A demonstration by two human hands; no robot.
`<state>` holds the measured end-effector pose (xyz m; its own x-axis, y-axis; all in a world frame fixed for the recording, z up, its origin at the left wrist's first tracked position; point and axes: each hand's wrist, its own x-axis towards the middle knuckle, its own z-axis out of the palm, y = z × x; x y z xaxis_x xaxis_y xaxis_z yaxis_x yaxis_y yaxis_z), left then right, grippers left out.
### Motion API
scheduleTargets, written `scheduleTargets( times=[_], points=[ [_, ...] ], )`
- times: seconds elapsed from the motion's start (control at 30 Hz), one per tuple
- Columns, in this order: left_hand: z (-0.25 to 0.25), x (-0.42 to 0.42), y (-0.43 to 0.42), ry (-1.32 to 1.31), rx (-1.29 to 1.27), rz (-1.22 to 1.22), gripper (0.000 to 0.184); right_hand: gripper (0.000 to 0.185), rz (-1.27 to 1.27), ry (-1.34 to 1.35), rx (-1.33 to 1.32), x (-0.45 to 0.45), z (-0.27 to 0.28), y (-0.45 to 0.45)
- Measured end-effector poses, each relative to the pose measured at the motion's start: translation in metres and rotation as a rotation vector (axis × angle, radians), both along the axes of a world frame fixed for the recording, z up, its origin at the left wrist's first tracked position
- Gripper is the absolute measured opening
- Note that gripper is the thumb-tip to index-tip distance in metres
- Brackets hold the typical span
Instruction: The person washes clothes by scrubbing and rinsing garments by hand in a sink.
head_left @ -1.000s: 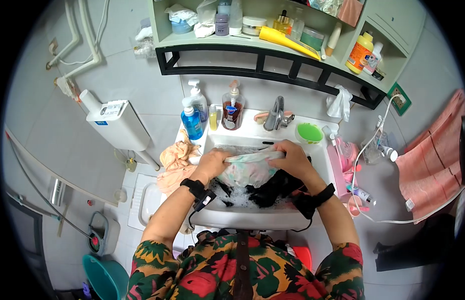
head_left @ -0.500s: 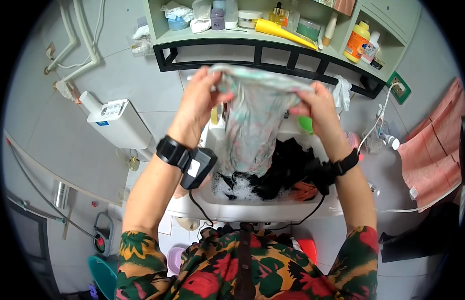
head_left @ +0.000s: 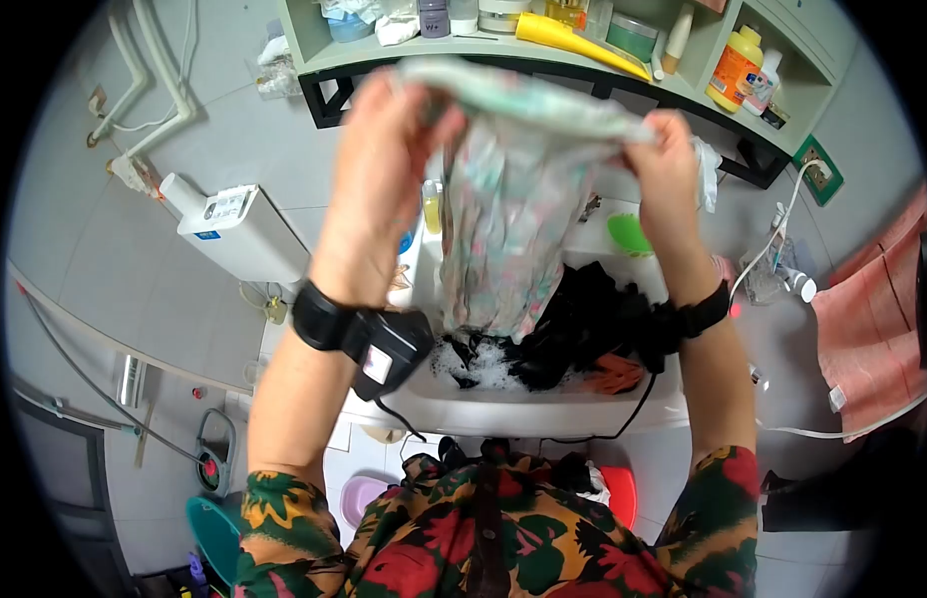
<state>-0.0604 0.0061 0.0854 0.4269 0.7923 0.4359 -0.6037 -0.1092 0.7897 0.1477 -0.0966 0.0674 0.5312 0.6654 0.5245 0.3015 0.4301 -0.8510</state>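
A wet, pale floral garment [head_left: 508, 219] hangs spread over the white sink [head_left: 523, 417]. My left hand [head_left: 384, 159] grips its upper left corner, and my right hand [head_left: 670, 179] pinches the upper right corner. The top band is stretched between the two hands, while the lower end hangs close to the suds [head_left: 480, 359]. Black clothing [head_left: 583, 334] lies bunched in the soapy water, with an orange-brown cloth [head_left: 615, 374] to its right. Both hands are slightly blurred by motion.
Above the sink runs a shelf [head_left: 463, 45] with bottles, jars and a yellow tube [head_left: 578, 45]. A green dish [head_left: 630, 234] sits at the sink's back edge. On the right hangs a pink towel [head_left: 867, 319]. Below are a red basin [head_left: 620, 495] and a purple basin [head_left: 362, 498].
Both hands have risen toward the shelf and moved farther apart, stretching the garment's top edge wider. The garment has lifted slightly with them.
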Motion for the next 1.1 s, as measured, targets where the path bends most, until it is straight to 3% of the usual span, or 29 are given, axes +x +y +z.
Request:
scheduleTargets(
  times=[0.03, 0.13, 0.17, 0.2, 0.23, 0.27, 0.33, 0.37, 0.4, 0.43, 0.47, 0.57, 0.73, 0.8, 0.83, 1.0, 1.03, 1.1],
  points=[
    [-0.030, 0.004, -0.001, 0.033, -0.101, -0.049, 0.018, 0.018, 0.050, 0.084, -0.064, 0.001, -0.025, -0.001],
    [-0.134, 0.015, -0.009, 0.348, -0.207, -0.045, 0.019, 0.023, -0.014, -0.176, -0.388, 0.025, -0.125, -0.002],
    [-0.171, 0.018, -0.009, 0.484, -0.187, -0.013, 0.020, 0.021, -0.139, -0.285, -0.620, 0.019, -0.143, -0.004],
    [-0.223, 0.022, 0.000, 0.667, -0.099, 0.048, 0.022, 0.025, -0.087, -0.291, -0.704, 0.020, -0.169, -0.005],
    [-0.240, 0.019, -0.009, 0.780, -0.059, 0.096, 0.023, 0.026, -0.079, -0.616, -0.677, 0.035, -0.218, -0.001],
    [-0.267, 0.023, -0.010, 1.022, 0.124, 0.235, 0.026, 0.030, -0.055, -0.618, -0.853, 0.019, -0.212, -0.010],
    [-0.290, 0.027, -0.021, 1.173, 0.263, 0.162, 0.042, 0.047, 0.050, -0.652, -1.011, 0.007, -0.242, -0.010],
    [-0.310, 0.032, -0.021, 1.199, 0.384, 0.105, 0.050, 0.057, 0.069, -0.684, -0.816, 0.005, -0.271, -0.010],
    [-0.327, 0.038, -0.024, 1.329, 0.468, 0.090, 0.055, 0.063, 0.098, -0.792, -0.891, -0.004, -0.268, -0.011],
    [-0.319, 0.044, -0.028, 1.460, 0.552, 0.068, 0.061, 0.069, 0.129, -0.898, -0.969, -0.014, -0.263, -0.010],
    [-0.311, 0.050, -0.029, 1.636, 0.432, -0.089, 0.065, 0.069, 0.137, -0.898, -0.975, -0.019, -0.272, -0.009],
    [-0.318, 0.064, -0.023, 1.807, 0.436, -0.194, 0.064, 0.075, 0.183, -0.876, -1.209, -0.017, -0.298, -0.001],
    [-0.346, 0.070, -0.011, 1.894, 0.479, -0.213, 0.063, 0.072, 0.322, -0.964, -1.313, -0.013, -0.312, 0.011],
    [-0.350, 0.073, -0.002, 1.840, 0.115, -0.575, 0.059, 0.069, 0.360, -0.922, -1.287, -0.005, -0.332, 0.015],
    [-0.361, 0.073, 0.000, 1.846, 0.113, -0.577, 0.059, 0.066, 0.385, -0.883, -1.258, -0.002, -0.344, 0.017],
    [-0.378, 0.079, 0.010, 1.811, 0.127, -0.596, 0.039, 0.047, 0.191, -0.914, -1.304, -0.005, -0.371, 0.021],
    [-0.375, 0.076, 0.006, 1.808, 0.138, -0.585, 0.039, 0.041, 0.196, -0.898, -1.314, -0.002, -0.366, 0.022],
    [-0.368, 0.061, -0.006, 1.556, 0.521, 0.029, 0.032, 0.037, 0.212, -0.924, -1.144, 0.002, -0.353, 0.015]
  ],
)
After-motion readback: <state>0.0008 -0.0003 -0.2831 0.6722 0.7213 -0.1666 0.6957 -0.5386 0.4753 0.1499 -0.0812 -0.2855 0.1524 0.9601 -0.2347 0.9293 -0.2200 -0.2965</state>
